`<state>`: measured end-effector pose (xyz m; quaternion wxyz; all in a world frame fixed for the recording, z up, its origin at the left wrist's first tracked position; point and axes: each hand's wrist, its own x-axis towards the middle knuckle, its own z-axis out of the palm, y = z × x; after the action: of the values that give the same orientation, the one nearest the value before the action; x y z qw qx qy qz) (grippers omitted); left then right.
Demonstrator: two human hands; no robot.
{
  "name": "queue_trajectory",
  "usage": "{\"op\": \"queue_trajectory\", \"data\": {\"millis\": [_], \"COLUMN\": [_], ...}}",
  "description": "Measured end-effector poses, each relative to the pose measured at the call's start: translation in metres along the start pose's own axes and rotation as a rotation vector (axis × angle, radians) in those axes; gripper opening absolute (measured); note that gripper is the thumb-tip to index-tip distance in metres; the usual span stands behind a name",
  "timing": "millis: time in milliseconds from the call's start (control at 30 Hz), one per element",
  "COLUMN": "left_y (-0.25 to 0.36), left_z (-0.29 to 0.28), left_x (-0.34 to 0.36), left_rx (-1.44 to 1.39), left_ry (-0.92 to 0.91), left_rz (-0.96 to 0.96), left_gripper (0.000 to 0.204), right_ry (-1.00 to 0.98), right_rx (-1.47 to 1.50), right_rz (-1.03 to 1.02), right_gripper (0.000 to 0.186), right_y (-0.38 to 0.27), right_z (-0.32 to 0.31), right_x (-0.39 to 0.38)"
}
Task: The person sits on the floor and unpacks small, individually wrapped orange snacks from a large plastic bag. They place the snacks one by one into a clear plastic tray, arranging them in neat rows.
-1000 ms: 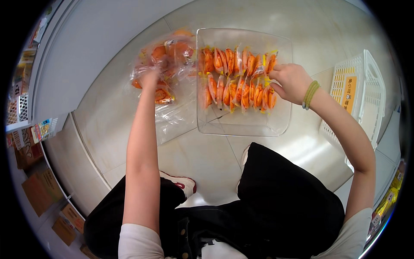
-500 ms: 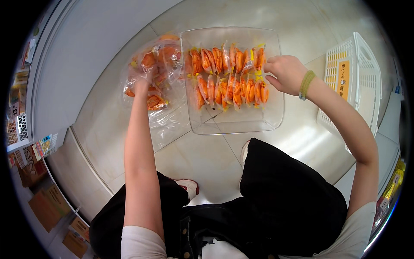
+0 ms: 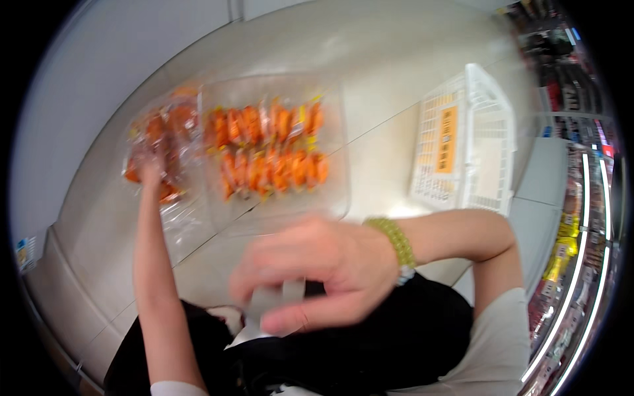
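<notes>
My left hand reaches into a clear plastic bag of orange-coloured packets; plastic and blur hide its fingers. Beside the bag stands a clear plastic bin, in which orange snack packets stand on edge in two rows. My right hand, wearing a green beaded bracelet, is raised large and blurred in front of the bin's near edge. Its thumb is apart from the bent fingers. A grey-white patch shows between them; whether it lies in the hand or behind it I cannot tell.
A white slotted plastic basket with an orange label stands on the tiled floor to the right. Shelves of packaged goods line the right edge. A pale cabinet side rises at the left.
My right hand has left the bin's right side and come up close, toward me. My left hand stays at the bag. The view has swung right, showing more shelves there.
</notes>
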<state>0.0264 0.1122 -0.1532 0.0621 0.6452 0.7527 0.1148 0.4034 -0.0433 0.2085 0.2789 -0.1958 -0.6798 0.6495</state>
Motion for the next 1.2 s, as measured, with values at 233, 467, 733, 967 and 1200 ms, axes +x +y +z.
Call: {"op": "queue_trajectory", "data": {"millis": [233, 467, 733, 967, 1200], "left_y": [-0.044, -0.036, -0.016, -0.031, -0.051], "left_z": [0.016, 0.013, 0.0, 0.023, 0.028], "left_x": [0.003, 0.009, 0.001, 0.01, 0.013], "left_rx": [0.064, -0.263, -0.335, -0.22, -0.561], "left_ry": [0.114, -0.168, -0.155, 0.044, -0.17], "left_rz": [-0.051, -0.127, -0.132, -0.023, -0.169], "left_gripper": [0.066, 0.086, 0.074, 0.08, 0.063], "right_ry": [0.025, 0.075, 0.094, 0.098, 0.113], "right_rx": [0.439, 0.407, 0.338, 0.3, 0.254], "right_rz": [-0.457, -0.474, -0.488, -0.528, -0.569], "right_gripper": [0.024, 0.025, 0.028, 0.03, 0.033], "right_y": [-0.05, -0.072, -0.074, -0.078, -0.082], "right_z": [0.014, 0.014, 0.008, 0.006, 0.004], "right_x": [0.007, 0.0, -0.001, -0.001, -0.003]}}
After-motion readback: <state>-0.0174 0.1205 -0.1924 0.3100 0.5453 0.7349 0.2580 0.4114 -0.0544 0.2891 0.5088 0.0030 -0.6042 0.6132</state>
